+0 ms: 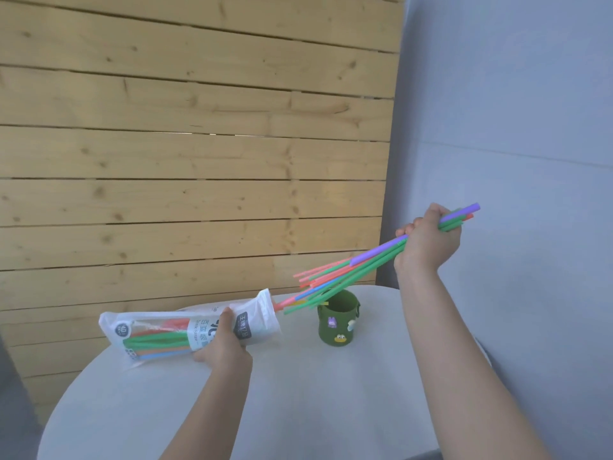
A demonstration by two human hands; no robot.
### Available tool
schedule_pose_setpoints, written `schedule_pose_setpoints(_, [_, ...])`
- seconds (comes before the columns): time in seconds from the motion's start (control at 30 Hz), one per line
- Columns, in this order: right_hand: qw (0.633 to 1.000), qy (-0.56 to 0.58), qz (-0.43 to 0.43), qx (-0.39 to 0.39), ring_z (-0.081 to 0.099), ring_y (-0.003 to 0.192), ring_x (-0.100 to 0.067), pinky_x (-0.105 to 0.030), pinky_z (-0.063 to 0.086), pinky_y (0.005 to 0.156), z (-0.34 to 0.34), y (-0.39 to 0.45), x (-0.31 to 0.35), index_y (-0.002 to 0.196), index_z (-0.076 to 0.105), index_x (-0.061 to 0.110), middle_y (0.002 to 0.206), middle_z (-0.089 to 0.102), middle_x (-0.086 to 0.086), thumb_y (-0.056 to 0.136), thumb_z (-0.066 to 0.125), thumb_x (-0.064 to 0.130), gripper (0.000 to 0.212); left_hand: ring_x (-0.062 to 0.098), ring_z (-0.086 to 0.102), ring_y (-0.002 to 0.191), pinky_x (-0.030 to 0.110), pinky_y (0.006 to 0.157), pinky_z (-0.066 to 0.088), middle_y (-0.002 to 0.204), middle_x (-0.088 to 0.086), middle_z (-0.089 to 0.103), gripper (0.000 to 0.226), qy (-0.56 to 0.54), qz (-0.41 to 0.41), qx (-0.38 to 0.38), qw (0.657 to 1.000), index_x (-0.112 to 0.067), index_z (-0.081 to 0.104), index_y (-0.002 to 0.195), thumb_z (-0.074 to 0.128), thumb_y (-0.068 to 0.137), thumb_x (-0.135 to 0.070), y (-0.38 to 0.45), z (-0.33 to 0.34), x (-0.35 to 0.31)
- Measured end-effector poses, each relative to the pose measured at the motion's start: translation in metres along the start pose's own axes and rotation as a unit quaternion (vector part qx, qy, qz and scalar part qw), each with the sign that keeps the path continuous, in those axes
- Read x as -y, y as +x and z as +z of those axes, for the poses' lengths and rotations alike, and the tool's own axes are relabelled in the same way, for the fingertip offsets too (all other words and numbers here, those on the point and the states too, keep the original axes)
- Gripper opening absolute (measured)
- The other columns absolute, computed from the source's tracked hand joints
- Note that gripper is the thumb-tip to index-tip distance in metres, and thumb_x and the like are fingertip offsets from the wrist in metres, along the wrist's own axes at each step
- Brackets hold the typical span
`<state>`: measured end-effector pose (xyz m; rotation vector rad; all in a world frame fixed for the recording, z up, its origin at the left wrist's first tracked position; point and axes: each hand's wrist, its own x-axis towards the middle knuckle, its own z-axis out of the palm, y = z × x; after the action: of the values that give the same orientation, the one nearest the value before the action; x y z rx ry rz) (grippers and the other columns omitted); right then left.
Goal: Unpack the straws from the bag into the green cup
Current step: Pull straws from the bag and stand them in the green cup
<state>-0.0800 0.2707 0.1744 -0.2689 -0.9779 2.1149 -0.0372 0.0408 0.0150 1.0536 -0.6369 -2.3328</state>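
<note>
1. White counter (298, 410) fills lower frame; timber wall (199, 144) behind.
2. Bag (159, 330), lower left, clamped by left hand (222, 346), straws remaining inside.
3. Straws (358, 270) slant from right hand (428, 240), fingers closed round them, tips beside bag mouth.
4. Green cup (336, 322) directly beneath; right hand nearer.

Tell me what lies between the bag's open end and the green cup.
Head view: only bare white table separates bag and green cup; the straws' lower tips hang above that gap.

Straws (358, 272) slanting, bag (185, 327) lying, green cup (338, 323) upright
</note>
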Motion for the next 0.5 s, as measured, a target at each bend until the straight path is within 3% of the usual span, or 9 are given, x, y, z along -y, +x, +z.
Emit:
schedule_pose_setpoints(0.2, [0.999, -0.023, -0.044, 0.004, 0.036, 0.035, -0.013, -0.023, 0.041, 0.043, 0.001, 0.012, 0.015, 0.075, 0.046, 0.020, 0.058, 0.041, -0.002, 0.087, 0.046, 0.017, 0.013, 0.024, 0.059, 0.094, 0.032, 0.079, 0.051, 0.115, 0.004, 0.048, 0.085, 0.021, -0.010, 0.006, 1.000, -0.015, 0.027, 0.139, 0.081, 0.074, -0.024, -0.005, 0.001, 0.007])
schedule_pose_setpoints(0.5, [0.989, -0.090, -0.120, 0.009, 0.040, 0.032, -0.010, -0.030, 0.044, 0.049, 0.002, 0.027, 0.023, 0.075, 0.047, 0.027, 0.054, 0.044, 0.001, 0.088, 0.045, 0.021, 0.015, 0.024, 0.058, 0.097, 0.031, 0.080, 0.050, 0.121, 0.005, 0.050, 0.085, 0.033, 0.001, -0.003, 0.999, -0.014, 0.028, 0.138, 0.082, 0.073, -0.025, 0.002, -0.001, 0.007])
